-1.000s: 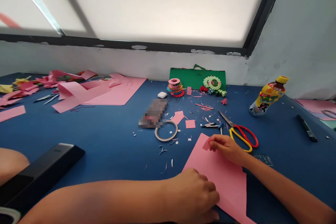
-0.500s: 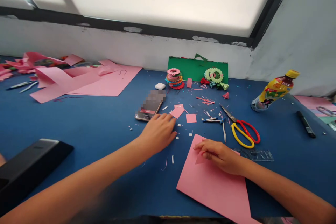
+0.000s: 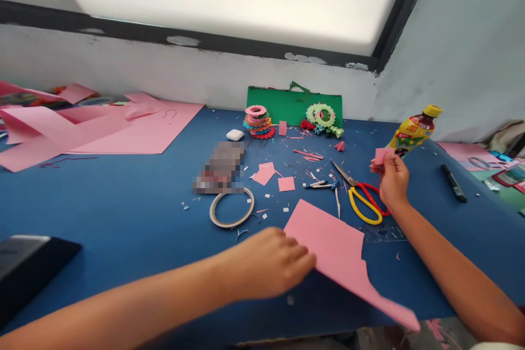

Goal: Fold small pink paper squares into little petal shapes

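Observation:
My left hand (image 3: 273, 262) is closed on the left edge of a large pink paper sheet (image 3: 328, 235), which is tilted up off the table near the front edge. One corner of the sheet is cut into a narrow tail. Farther right, my right hand (image 3: 394, 180) pinches a small pink paper square (image 3: 382, 155) in front of the yellow-labelled bottle (image 3: 415, 130). Just left of that hand lie scissors (image 3: 343, 173) with red and yellow handles. A clear ruler (image 3: 385, 233) is below them. A roll of tape (image 3: 213, 213) lies flat beyond my left hand.
Small pink squares (image 3: 286, 184) and paper scraps lie mid-table. A phone (image 3: 221, 167), blurred out, is left of them. Stacked paper rings (image 3: 258, 120) stand by a green box (image 3: 279, 101) at the wall. Large pink paper (image 3: 135, 134) spreads at left; a black marker (image 3: 453, 183) lies right.
My left hand has come from beside the phone to the pink sheet and raised it. My right hand has carried the small square up and right. The tape roll now shows. The view has turned right.

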The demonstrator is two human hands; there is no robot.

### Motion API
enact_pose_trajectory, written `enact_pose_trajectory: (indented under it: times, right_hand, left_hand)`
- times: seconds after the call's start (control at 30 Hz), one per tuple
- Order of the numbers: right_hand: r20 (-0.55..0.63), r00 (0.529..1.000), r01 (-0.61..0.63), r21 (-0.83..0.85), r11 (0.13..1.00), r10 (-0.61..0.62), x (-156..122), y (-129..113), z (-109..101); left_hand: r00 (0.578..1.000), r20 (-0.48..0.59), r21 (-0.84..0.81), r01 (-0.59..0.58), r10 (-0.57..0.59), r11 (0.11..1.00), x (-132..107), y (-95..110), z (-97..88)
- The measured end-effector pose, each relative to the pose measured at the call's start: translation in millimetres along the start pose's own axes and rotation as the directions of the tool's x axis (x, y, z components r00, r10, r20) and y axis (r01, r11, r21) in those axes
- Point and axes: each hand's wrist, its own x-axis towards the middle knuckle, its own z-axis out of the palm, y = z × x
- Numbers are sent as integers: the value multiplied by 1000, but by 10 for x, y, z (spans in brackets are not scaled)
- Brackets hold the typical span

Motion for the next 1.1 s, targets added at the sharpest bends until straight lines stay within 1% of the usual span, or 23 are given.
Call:
enact_pose_trajectory:
  times: [0.03, 0.07, 0.1, 0.13, 0.17, 0.2, 0.23, 0.27, 0.3, 0.33, 0.4, 0.43, 0.5, 0.57, 0.63, 0.7, 0.8, 0.9, 1.0, 1.03, 1.1]
  right_hand:
    - [-45, 999, 12, 10, 1000, -11, 49, 12, -38]
    - [-84, 996, 20, 17, 1000, -19, 83, 27, -64]
    - [-110, 994, 23, 17, 1000, -21, 100, 45, -77]
    - [-120, 993, 21, 12, 1000, -19, 103, 66, -77]
    - [-117, 993, 14, 2, 1000, -14, 92, 90, -67]
    - [-100, 995, 5, -12, 1000, -6, 71, 112, -47]
    - [-73, 997, -5, -27, 1000, 3, 43, 131, -23]
    - [-45, 999, -13, -41, 999, 11, 11, 145, 2]
    - [-15, 1000, -17, -56, 998, 16, -21, 151, 25]
    - [17, 1000, -16, -75, 997, 17, -51, 149, 44]
    - [82, 997, 0, -116, 993, 9, -104, 119, 64]
    - [114, 994, 13, -138, 990, 3, -127, 95, 67]
    - [179, 984, 42, -180, 983, -9, -174, 40, 67]
    - [253, 967, 71, -218, 973, -14, -228, -11, 74]
    - [335, 942, 103, -244, 964, -15, -299, -50, 96]
    - [415, 910, 137, -256, 957, -19, -383, -82, 134]
    - [519, 854, 175, -244, 954, -24, -516, -136, 200]
    - [621, 783, 225, -219, 950, -42, -626, -207, 255]
    - [700, 712, 280, -207, 938, -58, -691, -263, 287]
    - [712, 700, 287, -204, 936, -59, -703, -270, 293]
    - [715, 696, 286, -199, 938, -60, -714, -270, 300]
  left_hand:
    - [998, -38, -1, 44, -44, 999, 16, -142, -97]
    - [984, -109, 3, 143, -142, 990, 40, -315, -206]
    - [944, -187, 0, 276, -271, 961, 73, -513, -319]
    - [878, -266, -27, 406, -398, 914, 114, -729, -424]
    - [805, -322, -68, 505, -498, 860, 163, -955, -513]
    - [710, -395, -128, 585, -583, 800, 217, -1180, -577]
    - [637, -403, -205, 638, -658, 743, 273, -1395, -614]
    - [580, -354, -269, 688, -733, 674, 326, -1592, -623]
    - [558, -316, -283, 716, -767, 638, 374, -1763, -607]
    - [547, -287, -289, 733, -786, 616, 413, -1904, -573]
    - [541, -225, -293, 756, -810, 586, 455, -2087, -470]
    - [552, -189, -287, 760, -812, 583, 457, -2128, -411]
    - [595, -108, -262, 756, -796, 601, 422, -2115, -291]
    - [649, -28, -220, 738, -761, 638, 352, -1992, -162]
    - [689, 28, -172, 717, -724, 676, 266, -1788, -20]
    - [718, 67, -134, 695, -693, 707, 185, -1549, 122]
    - [730, 101, -89, 683, -676, 725, 109, -1236, 276]
    - [736, 110, -56, 676, -668, 735, 97, -1054, 313]
    - [756, 96, -36, 653, -648, 756, 122, -988, 269]
    - [759, 86, -32, 650, -645, 760, 133, -988, 247]
    - [754, 62, -25, 656, -653, 755, 159, -1023, 201]
